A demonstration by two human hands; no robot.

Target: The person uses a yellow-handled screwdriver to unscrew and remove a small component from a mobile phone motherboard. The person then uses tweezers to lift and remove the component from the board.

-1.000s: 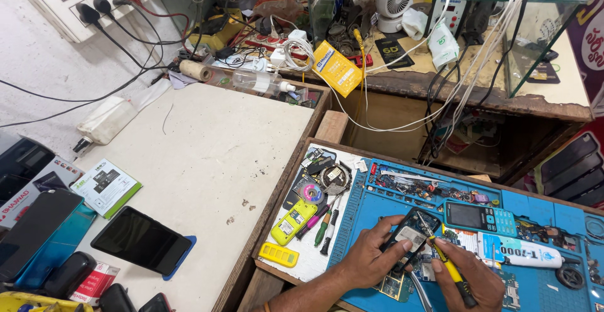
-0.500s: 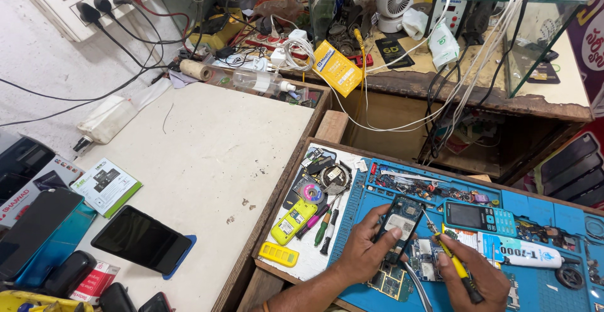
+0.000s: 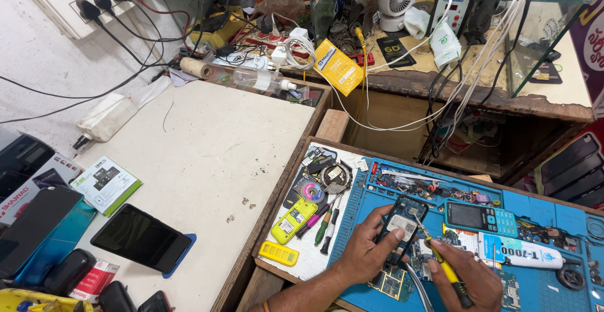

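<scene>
Over the preceding second the left hand had raised the opened phone body from flat on the blue repair mat to a tilted position, exposing its interior to the tool. The right hand was closed around a yellow-handled screwdriver, tip set against the phone's inside. Left fingers gripped the casing from the side and below. Beyond lay a teal keypad phone and, further off, a white worktop.
</scene>
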